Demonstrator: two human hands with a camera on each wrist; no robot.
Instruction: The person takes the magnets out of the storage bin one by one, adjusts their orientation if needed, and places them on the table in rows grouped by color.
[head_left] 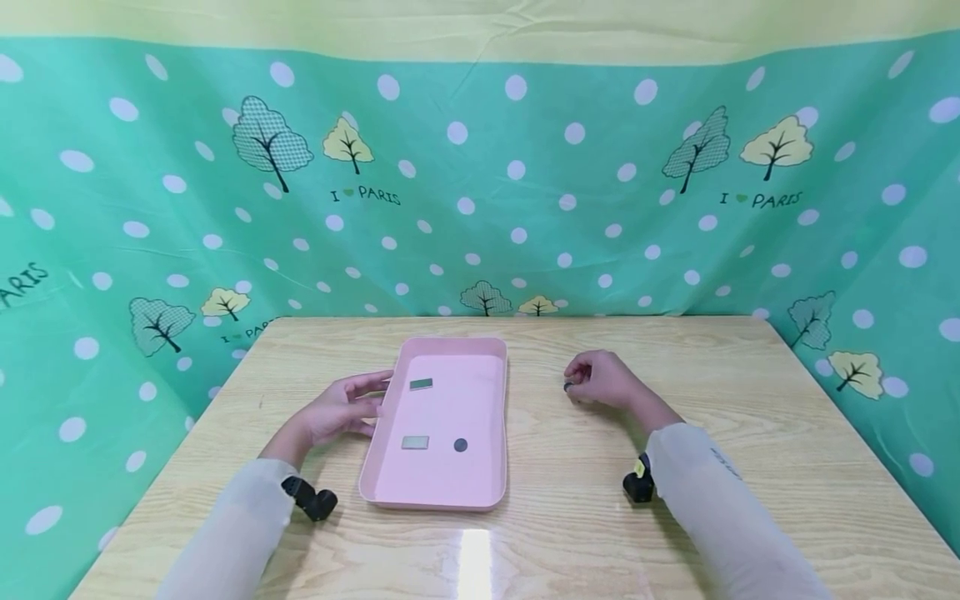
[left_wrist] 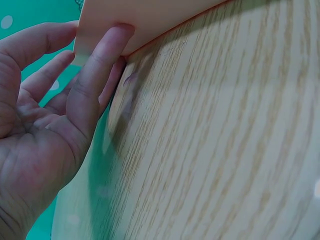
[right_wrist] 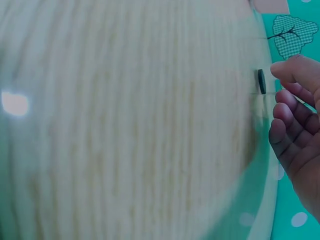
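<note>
A pink tray stands on the table, with a green rectangular piece, a light-grey rectangular piece and a dark round disc lying inside it. At its left wall is my left hand, fingers spread and fairly straight. In the left wrist view the thumb rests against the outside of the tray wall. To the right of the tray, my right hand is low over the table beside a small dark piece. The right wrist view shows a gap between that piece and the loosely bent fingers.
The wooden table reaches back to a green dotted curtain, which also hangs along both sides. Each wrist carries a small black camera, such as the one on the right wrist. A bright reflection lies on the table before the tray.
</note>
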